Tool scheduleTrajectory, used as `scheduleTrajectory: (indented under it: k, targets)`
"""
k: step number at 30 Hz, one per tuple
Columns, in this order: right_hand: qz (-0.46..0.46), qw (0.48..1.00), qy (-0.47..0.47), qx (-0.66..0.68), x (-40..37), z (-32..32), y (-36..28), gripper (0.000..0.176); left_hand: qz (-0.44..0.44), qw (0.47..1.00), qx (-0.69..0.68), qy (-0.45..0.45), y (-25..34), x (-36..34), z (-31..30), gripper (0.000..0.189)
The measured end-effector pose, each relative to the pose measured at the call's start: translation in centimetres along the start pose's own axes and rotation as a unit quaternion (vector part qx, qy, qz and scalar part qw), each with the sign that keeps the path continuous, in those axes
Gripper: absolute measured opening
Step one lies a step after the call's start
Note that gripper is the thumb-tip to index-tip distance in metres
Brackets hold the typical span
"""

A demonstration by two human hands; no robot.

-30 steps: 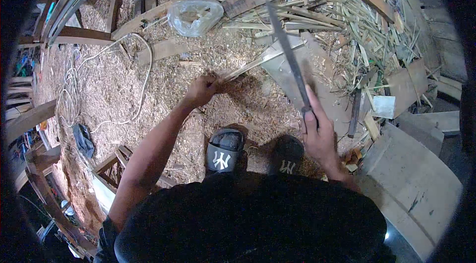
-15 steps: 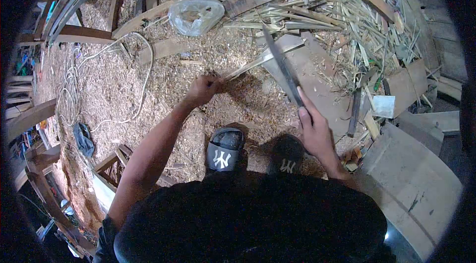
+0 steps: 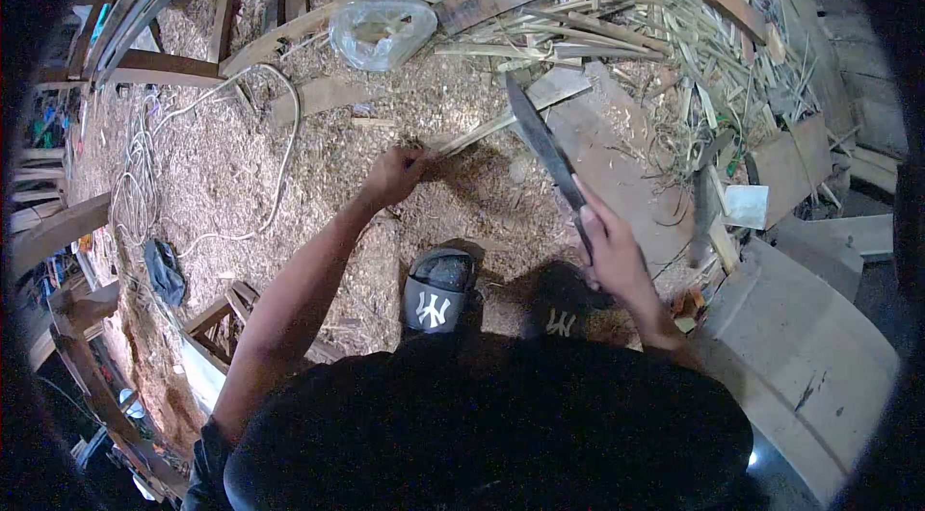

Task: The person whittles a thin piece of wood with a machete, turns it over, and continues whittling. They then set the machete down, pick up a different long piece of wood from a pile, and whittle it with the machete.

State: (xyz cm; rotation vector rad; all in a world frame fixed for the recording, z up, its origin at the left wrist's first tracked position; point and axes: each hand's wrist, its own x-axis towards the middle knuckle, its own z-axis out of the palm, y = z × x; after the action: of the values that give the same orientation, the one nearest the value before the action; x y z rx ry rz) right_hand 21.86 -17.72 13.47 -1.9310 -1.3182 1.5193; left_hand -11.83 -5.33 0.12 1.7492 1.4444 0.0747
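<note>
Beyond my left NY-logo slide [image 3: 438,294], my left hand [image 3: 393,176] grips a thin wooden strip [image 3: 472,136]. To the slide's right, my right hand [image 3: 612,256] is wrapped around a machete [image 3: 541,137], its tip drawn back toward me within the past second, leaving less blade beyond the strip; whether they touch, I cannot tell.

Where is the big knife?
In the head view, the big knife is just right of centre, gripped in the right hand. It slants to the upper left, overlapping in the picture the thin wooden strip held by the left hand.
</note>
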Motion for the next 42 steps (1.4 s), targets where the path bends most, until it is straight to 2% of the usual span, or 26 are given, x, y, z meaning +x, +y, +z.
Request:
scheduleTrajectory:
  k: [2, 3, 4, 6, 8, 10, 11, 15, 16, 17, 18, 19, 20, 22, 24, 25, 26, 28, 29, 30, 32, 33, 36, 38, 40, 42]
  targets:
    - [-0.146, 0.985, 0.084, -0.029, -0.1, -0.6, -0.3, 0.043, -0.001, 1.0, 0.002, -0.031, -0.4, 0.1, 0.1, 0.049]
    - [-0.069, 0.994, 0.064, -0.063, -1.1, -1.4, -1.6, 0.045, 0.0, 0.999, 0.002, -0.032, -0.7, 0.3, 0.2, 0.049]
    - [-0.069, 0.994, 0.064, -0.063, -1.4, -1.0, -1.6, 0.045, -0.013, 0.999, 0.004, -0.033, -1.0, 0.4, 0.4, 0.045]
    - [-0.165, 0.974, 0.128, 0.086, -1.9, 0.2, -1.3, 0.046, -0.028, 0.999, 0.006, -0.037, -0.6, -0.1, 0.2, 0.041]
    - [-0.197, 0.97, 0.145, 0.013, -1.1, 1.4, 2.3, 0.046, 0.01, 0.999, -0.043, -0.012, 1.9, -1.0, -0.9, 0.043]
    - [-0.216, 0.958, 0.091, -0.164, 0.4, 2.4, 3.3, 0.047, -0.012, 0.998, -0.051, -0.025, 0.8, -0.5, -0.2, 0.044]
    - [-0.135, 0.981, 0.049, -0.131, 0.1, 2.6, 3.7, 0.046, -0.035, 0.997, -0.059, -0.038, 0.4, -0.2, 0.1, 0.044]
    - [-0.224, 0.956, 0.126, -0.141, -0.1, 2.7, 1.5, 0.046, 0.047, 0.998, 0.036, 0.018, -1.3, -0.2, 0.7, 0.045]
    - [0.012, 0.999, 0.039, -0.011, -0.5, 0.8, -2.2, 0.045, 0.003, 0.999, 0.028, -0.018, -0.6, 0.0, 0.2, 0.045]
    - [0.247, 0.96, -0.051, 0.117, -0.7, -0.4, -4.1, 0.044, -0.041, 0.998, 0.019, -0.054, -0.1, 0.1, -0.1, 0.045]
    - [0.248, 0.961, -0.05, 0.115, -0.7, -0.5, -3.3, 0.044, -0.04, 0.998, 0.017, -0.053, -0.1, 0.1, 0.0, 0.045]
    - [0.085, 0.996, 0.011, 0.03, -0.8, -0.7, -1.9, 0.044, -0.024, 0.999, -0.015, -0.046, -0.1, -0.1, 0.1, 0.044]
    - [-0.081, 0.993, 0.072, -0.056, -1.0, -0.7, -1.0, 0.044, -0.008, 0.998, -0.047, -0.038, 0.0, -0.1, 0.1, 0.043]
    - [-0.114, 0.988, 0.09, -0.043, -1.5, -0.6, -1.5, 0.045, -0.009, 0.999, -0.041, -0.03, 0.0, 0.1, 0.1, 0.045]
    - [-0.21, 0.966, 0.137, 0.067, -1.7, 0.8, 0.4, 0.047, -0.014, 0.999, -0.036, -0.024, -0.3, -0.2, 0.2, 0.046]
    - [-0.232, 0.96, 0.157, -0.014, -1.7, 1.4, 2.5, 0.045, -0.011, 0.999, -0.037, -0.025, -0.3, -0.1, 0.2, 0.047]
    - [-0.231, 0.96, 0.157, -0.014, -1.0, 2.2, 3.9, 0.045, -0.006, 0.999, -0.039, -0.027, -0.2, -0.1, 0.2, 0.049]
    - [-0.238, 0.94, 0.114, -0.216, 0.5, 2.7, 4.2, 0.044, 0.0, 0.999, -0.045, -0.025, 0.1, -0.3, 0.2, 0.049]
    - [-0.151, 0.974, 0.068, -0.154, -0.1, 2.8, 4.2, 0.045, 0.004, 0.998, -0.05, -0.023, 0.3, -0.2, 0.2, 0.05]
    - [-0.156, 0.973, 0.069, -0.154, 0.1, 2.5, 3.1, 0.045, 0.005, 0.999, -0.049, -0.018, 0.1, 0.2, 0.0, 0.05]
    - [-0.091, 0.993, 0.068, -0.034, -0.4, 2.3, 1.6, 0.044, 0.018, 0.999, -0.033, -0.006, -0.8, 0.2, 0.6, 0.05]
    - [-0.026, 0.995, 0.03, 0.088, -0.2, 1.8, 1.1, 0.043, -0.03, 0.998, 0.006, -0.048, -1.1, 0.4, 0.6, 0.05]
    - [-0.041, 0.994, 0.052, 0.085, -1.5, 0.3, -1.5, 0.044, -0.002, 0.999, 0.002, -0.034, -1.5, 0.6, 0.8, 0.05]
    - [-0.002, 0.999, 0.042, 0.027, -2.2, -0.4, -2.4, 0.045, -0.019, 0.999, -0.01, -0.043, 0.6, -0.1, -0.3, 0.049]
    - [-0.21, 0.966, 0.149, 0.003, -2.1, 0.8, 0.6, 0.046, -0.039, 0.998, -0.021, -0.053, 0.9, -0.3, -0.6, 0.049]
    - [-0.233, 0.963, 0.137, -0.012, -1.1, 2.2, 3.9, 0.045, -0.026, 0.998, 0.022, -0.06, -0.4, 0.3, 0.0, 0.048]
